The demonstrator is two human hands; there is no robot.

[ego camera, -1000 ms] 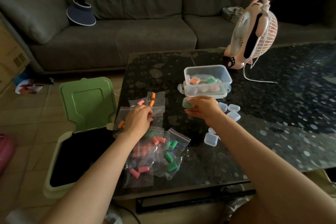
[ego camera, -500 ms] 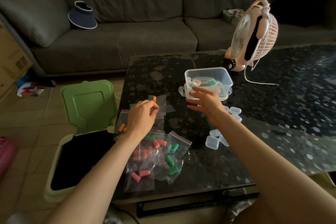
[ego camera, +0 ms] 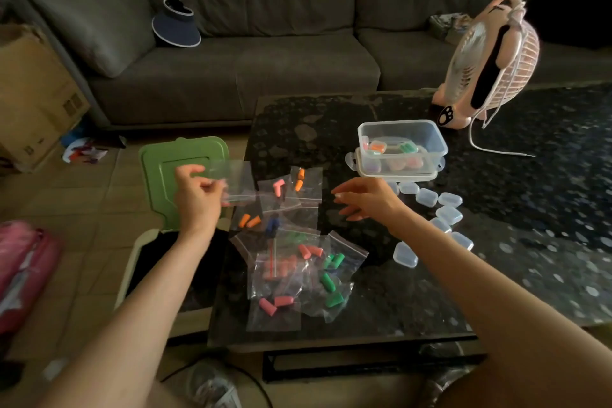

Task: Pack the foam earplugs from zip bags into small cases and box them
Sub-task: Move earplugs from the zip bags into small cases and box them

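In the head view, the clear box (ego camera: 430, 139) right of centre already holds a few filled cases. Many zip bags (ego camera: 284, 318) of earplugs lie mid-frame, with empty cases (ego camera: 448, 215) to their right, so most of the packing seems left. The left hand (ego camera: 198, 200) pinches a seemingly empty bag (ego camera: 235, 175) near the green bin lid (ego camera: 165, 159). The right hand (ego camera: 366, 200) hovers relaxed, holding nothing.

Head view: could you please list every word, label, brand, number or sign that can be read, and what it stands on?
No words or numbers can be read.
Cardboard box: dark printed marks on its side, too blurred to read.
Packet on the sofa: print too small to read.
Pink fan: black paw-print sign on its base, no words.
Zip bag in the left hand: no print shows.
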